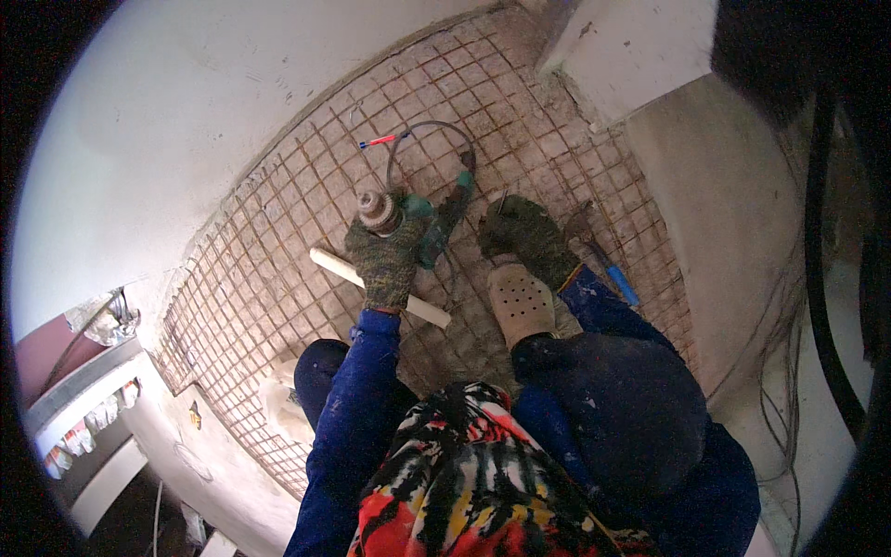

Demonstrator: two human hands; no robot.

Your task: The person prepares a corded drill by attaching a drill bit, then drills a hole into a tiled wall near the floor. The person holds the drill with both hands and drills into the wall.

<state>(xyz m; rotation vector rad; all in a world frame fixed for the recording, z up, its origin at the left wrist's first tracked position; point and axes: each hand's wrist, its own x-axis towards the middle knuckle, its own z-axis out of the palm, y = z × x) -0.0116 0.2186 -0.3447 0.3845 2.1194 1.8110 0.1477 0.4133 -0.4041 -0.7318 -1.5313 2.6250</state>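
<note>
My left hand (pixel 385 255), in a dark camouflage-pattern knit glove, is wrapped round the front of a green and black power drill (pixel 448 215). The drill's metal chuck (pixel 378 212) sticks up above the fingers. Under that hand a pale straight strip (pixel 336 266) lies across the steel mesh (pixel 306 213). My right hand (pixel 526 241), gloved alike, is closed just ahead of my beige clog (pixel 520 299). A thin dark tip shows at its fingers; what it belongs to is hidden. To its right lies a hammer with a blue handle (pixel 622 283).
The drill's grey cable (pixel 436 123) loops over the mesh beyond my hands, beside a red and blue pen-like tool (pixel 379 141). Pale walls (pixel 186 121) border the mesh. A whitish bag (pixel 281 404) lies by my left leg; loose cables (pixel 789 408) hang at the right.
</note>
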